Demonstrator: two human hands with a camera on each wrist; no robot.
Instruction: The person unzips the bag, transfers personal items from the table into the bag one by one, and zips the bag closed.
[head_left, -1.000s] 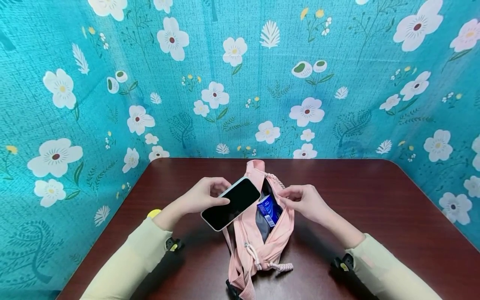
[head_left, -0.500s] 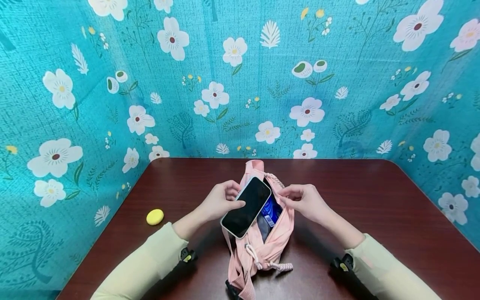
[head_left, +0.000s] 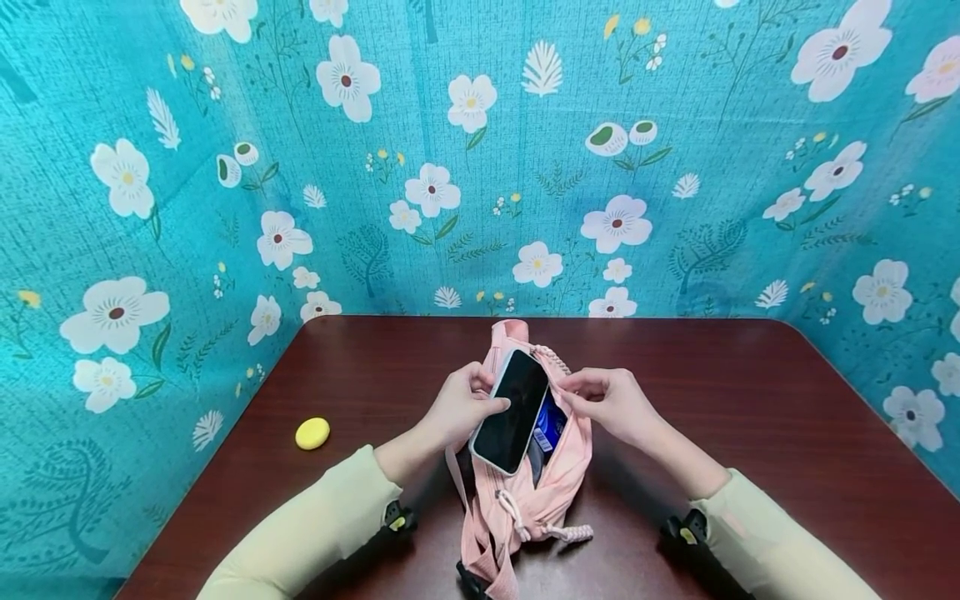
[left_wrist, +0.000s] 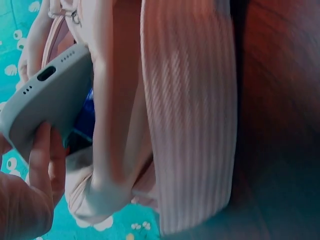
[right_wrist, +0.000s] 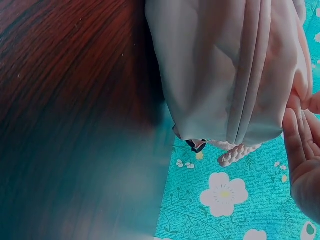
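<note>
My left hand (head_left: 467, 406) grips a smartphone (head_left: 512, 412) in a pale case, thumb on its dark screen and fingers behind. In the left wrist view the phone's case (left_wrist: 55, 92) shows its charging port end, tilted beside the bag's opening. A pink bag (head_left: 558, 475) lies on the table with its zip open. My right hand (head_left: 617, 403) pinches the right edge of that opening, and in the right wrist view the bag's fabric (right_wrist: 210, 70) bunches between thumb and fingers. Inside sits a blue packet (head_left: 550, 427), partly covered by the phone.
A round yellow object (head_left: 312, 433) lies on the dark wooden table (head_left: 712, 400) at the left. The bag's strap (head_left: 486, 546) and a braided cord (head_left: 568, 532) trail toward the front. A blue floral cloth (head_left: 480, 167) hangs behind and at both sides.
My left hand has carried the phone to the right, over the bag's opening, and turned it more upright. The yellow object has come out from behind the left arm. My right hand keeps its pinch.
</note>
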